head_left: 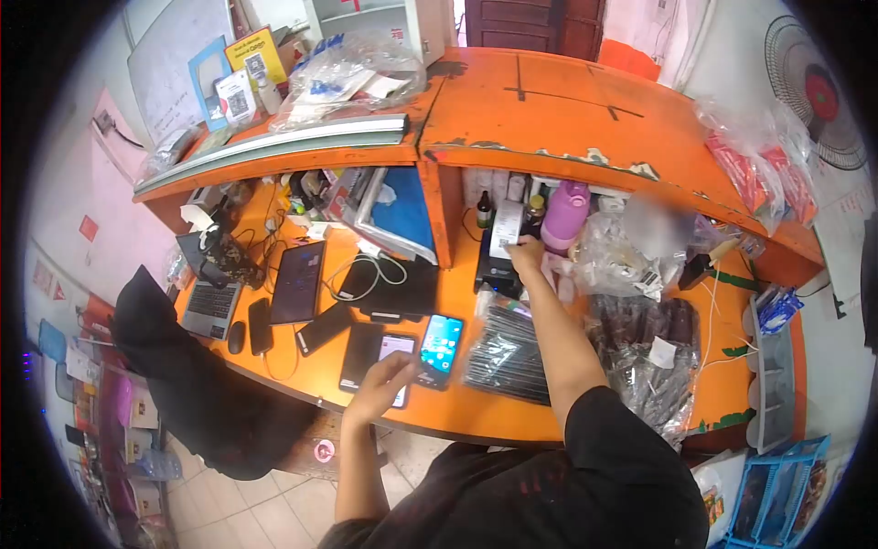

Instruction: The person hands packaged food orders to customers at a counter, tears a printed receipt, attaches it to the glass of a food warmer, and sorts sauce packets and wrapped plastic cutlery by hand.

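Note:
My left hand [380, 392] is over the front edge of the desk, fingers curled together above a phone [397, 345] with a pale lit screen. It covers part of that phone; what its fingers hold, if anything, is hidden. Just right of it lies another phone [440, 341] with a bright blue screen. My right arm reaches to the back of the desk. There my right hand [524, 255] is closed at the lower edge of a white printed paper slip [506, 229], which stands up from a black printer-like device [498, 274].
A clear-wrapped bundle of dark strips [508, 352] and bagged dark items [654, 357] flank my right arm. Behind stand a purple flask [565, 215] and bottles. Leftward are a laptop [212, 306], a tablet [298, 284], cables and a person in black [183, 366].

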### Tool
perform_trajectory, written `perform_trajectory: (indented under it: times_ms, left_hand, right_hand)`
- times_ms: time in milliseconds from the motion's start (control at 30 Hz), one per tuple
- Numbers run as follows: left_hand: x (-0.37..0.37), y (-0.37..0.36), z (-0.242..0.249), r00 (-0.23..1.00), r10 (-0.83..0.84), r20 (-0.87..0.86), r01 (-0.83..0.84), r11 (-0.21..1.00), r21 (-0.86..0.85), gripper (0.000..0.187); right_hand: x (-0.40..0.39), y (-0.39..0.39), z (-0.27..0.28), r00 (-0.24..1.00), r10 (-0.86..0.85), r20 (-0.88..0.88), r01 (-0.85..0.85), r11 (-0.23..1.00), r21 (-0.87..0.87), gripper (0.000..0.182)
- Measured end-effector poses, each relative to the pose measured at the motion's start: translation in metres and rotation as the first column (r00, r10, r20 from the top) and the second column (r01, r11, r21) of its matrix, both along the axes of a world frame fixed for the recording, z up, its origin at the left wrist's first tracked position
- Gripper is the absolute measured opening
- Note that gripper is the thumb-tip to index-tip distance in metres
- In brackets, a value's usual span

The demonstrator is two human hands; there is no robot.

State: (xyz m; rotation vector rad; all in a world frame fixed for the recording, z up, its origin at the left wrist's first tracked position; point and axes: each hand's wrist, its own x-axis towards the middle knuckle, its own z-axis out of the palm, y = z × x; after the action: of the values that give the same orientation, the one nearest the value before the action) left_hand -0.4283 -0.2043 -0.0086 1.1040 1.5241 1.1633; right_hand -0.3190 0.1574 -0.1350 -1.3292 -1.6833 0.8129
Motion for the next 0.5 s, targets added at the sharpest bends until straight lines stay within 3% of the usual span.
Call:
perform_trajectory:
  times_ms: [33,67,100,133,167,233,300,367,433,467,500]
  left_hand:
    - [-0.001,-0.011,0.007,0.997,0.077,0.013,-0.077,0.997,0.012,0.022]
    - [-0.004,-0.023,0.013,0.990,0.138,0.025,-0.138,0.990,-0.006,0.022]
    - [-0.007,-0.027,0.015,0.979,0.199,0.042,-0.198,0.980,-0.019,0.023]
    - [-0.009,-0.025,0.011,0.979,0.199,0.049,-0.198,0.980,-0.014,0.023]
    - [-0.011,-0.023,0.002,0.938,0.301,0.172,-0.304,0.952,-0.008,0.022]
    - [-0.014,-0.012,-0.023,0.856,0.413,0.312,-0.440,0.898,0.019,0.024]
    - [-0.004,0.035,-0.044,0.846,0.531,0.051,-0.533,0.833,0.152,0.031]
    - [0.001,0.080,-0.058,0.831,0.556,0.017,-0.554,0.826,0.102,0.044]
    - [-0.009,0.125,-0.072,0.856,0.384,0.346,-0.350,0.923,-0.157,0.055]
    - [-0.011,0.146,-0.077,0.763,0.177,0.622,-0.116,0.984,-0.137,0.055]
    - [-0.009,0.166,-0.077,0.552,-0.025,0.833,0.108,0.993,-0.041,0.055]
  right_hand:
    - [-0.001,-0.014,0.011,0.972,-0.075,-0.225,0.040,0.987,-0.155,0.015]
    - [0.000,-0.031,0.012,0.979,-0.149,-0.140,0.182,0.949,0.259,0.015]
    - [-0.001,-0.058,0.027,0.957,-0.109,-0.270,0.207,0.906,0.368,0.015]
    - [0.001,-0.076,0.034,0.989,-0.032,-0.147,0.104,0.855,0.509,0.013]
    - [0.003,-0.090,0.034,1.000,0.028,-0.010,-0.016,0.785,0.619,0.012]
    - [0.000,-0.118,0.033,0.970,0.218,0.105,-0.241,0.825,0.511,0.010]
    - [0.008,-0.139,0.056,0.926,0.358,0.116,-0.366,0.784,0.501,0.010]
    - [0.018,-0.146,0.055,0.920,0.374,0.120,-0.385,0.798,0.463,0.010]
    - [0.031,-0.155,0.067,0.830,0.495,-0.259,-0.507,0.862,0.022,0.008]
    - [0.041,-0.154,0.065,0.773,0.576,-0.265,-0.602,0.798,-0.024,0.007]
    - [0.054,-0.156,0.071,0.777,0.571,-0.264,-0.598,0.801,-0.029,0.007]
